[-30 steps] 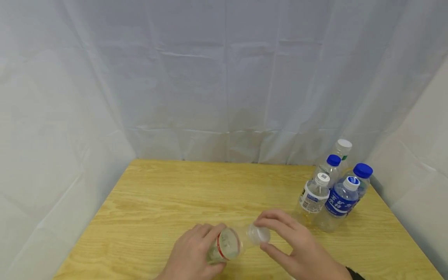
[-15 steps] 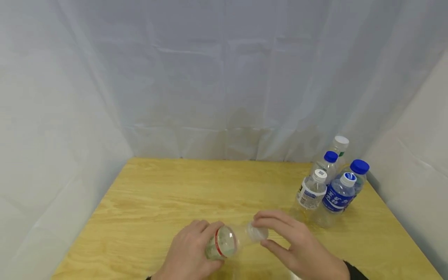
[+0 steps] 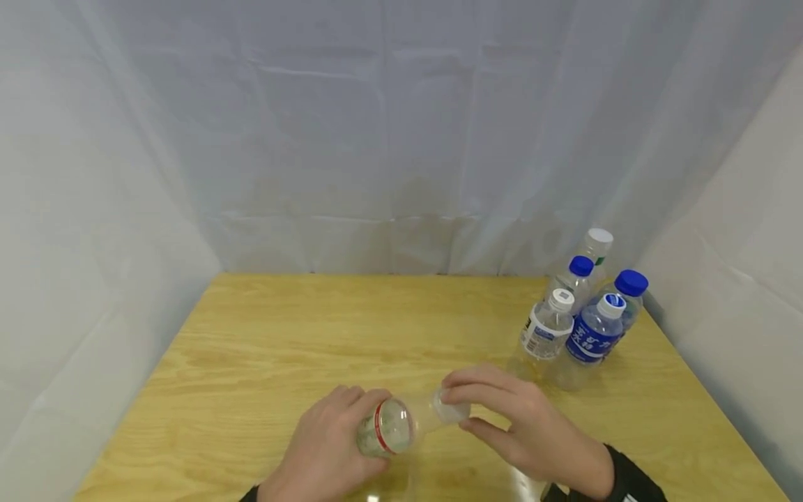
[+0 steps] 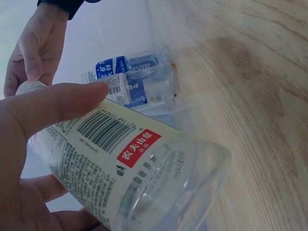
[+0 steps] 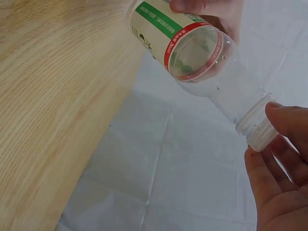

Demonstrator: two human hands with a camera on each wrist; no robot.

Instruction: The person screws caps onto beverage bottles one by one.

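Observation:
A clear plastic bottle (image 3: 396,427) with a cream, green and red label is held tilted above the table, its neck pointing right. My left hand (image 3: 332,439) grips its labelled body, thumb on one side and fingers on the other, as the left wrist view shows. My right hand (image 3: 521,418) pinches the white cap (image 5: 262,137) at the neck between thumb and fingers. The cap sits on the bottle's mouth; whether it is tight I cannot tell. In the left wrist view the label's barcode (image 4: 107,132) faces the camera.
Several capped bottles stand grouped at the table's right side, among them a blue-labelled bottle (image 3: 590,341) and a white-labelled bottle (image 3: 547,333). The wooden table (image 3: 301,335) is bounded by a pale curtain (image 3: 351,139) behind and at both sides.
The whole scene has shifted slightly up and left in the head view. Both hands keep their hold on the bottle and its cap.

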